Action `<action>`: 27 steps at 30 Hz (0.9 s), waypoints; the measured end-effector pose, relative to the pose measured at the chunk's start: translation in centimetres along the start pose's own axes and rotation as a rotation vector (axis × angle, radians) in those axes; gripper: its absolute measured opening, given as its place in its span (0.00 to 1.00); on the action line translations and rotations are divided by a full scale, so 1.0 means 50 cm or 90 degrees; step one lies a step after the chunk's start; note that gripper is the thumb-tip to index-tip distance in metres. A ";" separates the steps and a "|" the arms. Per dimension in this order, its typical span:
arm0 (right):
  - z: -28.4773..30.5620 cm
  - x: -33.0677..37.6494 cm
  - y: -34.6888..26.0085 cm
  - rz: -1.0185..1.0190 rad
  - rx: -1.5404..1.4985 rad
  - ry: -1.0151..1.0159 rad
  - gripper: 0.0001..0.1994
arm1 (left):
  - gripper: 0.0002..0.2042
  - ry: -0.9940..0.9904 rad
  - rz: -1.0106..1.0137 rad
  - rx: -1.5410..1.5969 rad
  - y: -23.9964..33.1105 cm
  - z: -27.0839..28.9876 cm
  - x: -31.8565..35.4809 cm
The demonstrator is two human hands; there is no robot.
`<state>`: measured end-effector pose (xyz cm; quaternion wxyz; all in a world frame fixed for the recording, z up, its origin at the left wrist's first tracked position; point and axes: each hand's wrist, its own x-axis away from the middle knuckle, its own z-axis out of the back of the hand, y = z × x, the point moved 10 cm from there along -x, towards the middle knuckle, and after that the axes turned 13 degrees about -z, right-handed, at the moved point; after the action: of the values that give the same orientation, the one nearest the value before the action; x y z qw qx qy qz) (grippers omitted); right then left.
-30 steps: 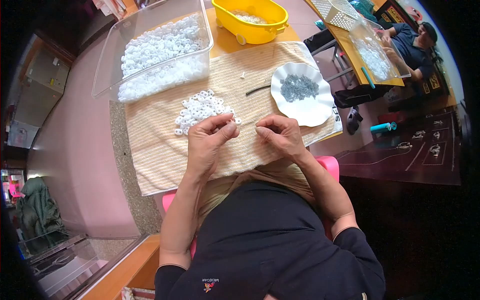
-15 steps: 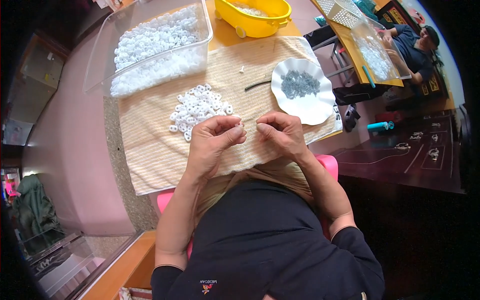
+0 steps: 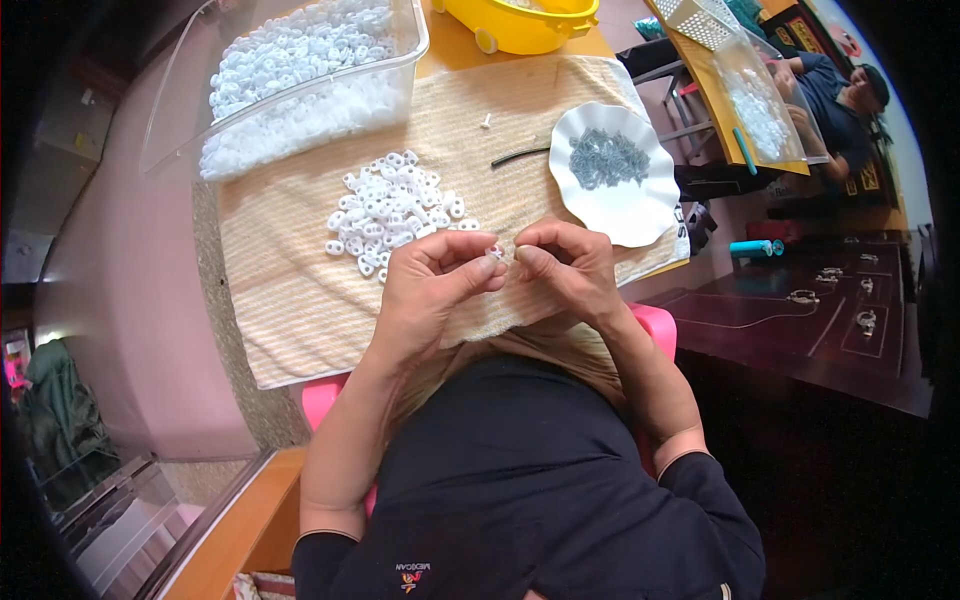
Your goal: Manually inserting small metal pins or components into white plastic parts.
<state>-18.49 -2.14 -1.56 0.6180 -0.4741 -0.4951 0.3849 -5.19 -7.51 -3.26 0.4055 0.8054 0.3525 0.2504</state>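
My left hand is closed in a pinch on a small white plastic piece, whose tip shows past the thumb. Close beside it, my right hand has thumb and forefinger pressed together; whatever they hold is too small to name. A loose pile of white two-holed plastic pieces lies just beyond my left hand. Past my right hand stands a white wavy-rimmed plate with many small greyish see-through pieces. A thin dark rod lies against the plate's left side. One small white part sits farther off.
A striped beige towel covers the table. At the far left, a clear bin holds many white pieces; a yellow wheeled tub is behind. A co-worker sits at another table on the right.
My hands have come closer together, and the white piece now shows at my left fingertips. The view has shifted slightly, moving the bin and tub toward the upper edge.
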 end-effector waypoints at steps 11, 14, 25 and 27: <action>-0.017 0.005 -0.012 0.022 -0.030 -0.023 0.05 | 0.09 -0.027 0.007 0.001 -0.006 -0.011 0.002; -0.016 0.005 -0.012 0.022 -0.024 -0.023 0.05 | 0.10 -0.028 0.010 0.007 -0.006 -0.014 0.003; -0.016 0.008 -0.010 0.035 -0.048 -0.033 0.05 | 0.08 -0.007 0.023 0.017 -0.006 -0.014 0.005; -0.017 0.008 -0.011 0.036 -0.047 -0.032 0.05 | 0.08 -0.004 0.026 0.020 -0.007 -0.014 0.005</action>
<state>-17.60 -2.07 -0.96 0.5761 -0.5007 -0.5110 0.3954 -5.66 -6.84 -3.14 0.3888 0.8194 0.3388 0.2503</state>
